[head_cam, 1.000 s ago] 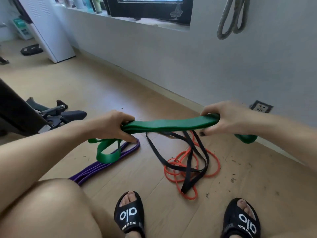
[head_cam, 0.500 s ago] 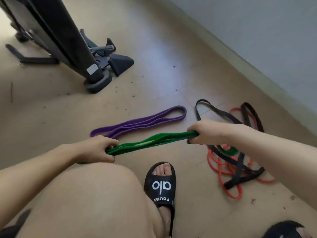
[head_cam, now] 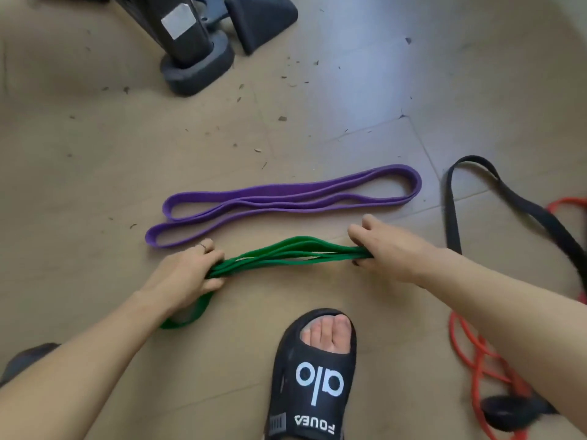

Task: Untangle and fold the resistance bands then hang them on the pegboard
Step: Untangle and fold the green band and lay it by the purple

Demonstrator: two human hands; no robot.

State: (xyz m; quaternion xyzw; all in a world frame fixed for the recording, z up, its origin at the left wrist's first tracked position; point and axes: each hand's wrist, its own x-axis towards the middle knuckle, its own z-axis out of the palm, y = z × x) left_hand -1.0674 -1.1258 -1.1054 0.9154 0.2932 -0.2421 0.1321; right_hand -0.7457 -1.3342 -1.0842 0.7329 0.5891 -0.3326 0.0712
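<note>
A green resistance band (head_cam: 292,256), folded into several strands, lies low over the floor between my hands. My left hand (head_cam: 187,274) grips its left end, and a green loop sticks out under that wrist. My right hand (head_cam: 381,249) pinches its right end. Just beyond it, a purple band (head_cam: 282,201) lies folded flat on the floor. At the right, a black band (head_cam: 454,217) and an orange band (head_cam: 470,354) lie tangled together, partly hidden by my right forearm. No pegboard is in view.
A black machine base (head_cam: 197,55) with a wedge-shaped foot (head_cam: 260,17) stands at the top left. My sandalled foot (head_cam: 314,376) is planted below the green band. The wooden floor (head_cam: 349,90) carries small bits of debris.
The view tilted down from the wall to the floor. Both hands lowered the green band from mid-air to just above the floor, beside the purple band, and its strands now bulge apart.
</note>
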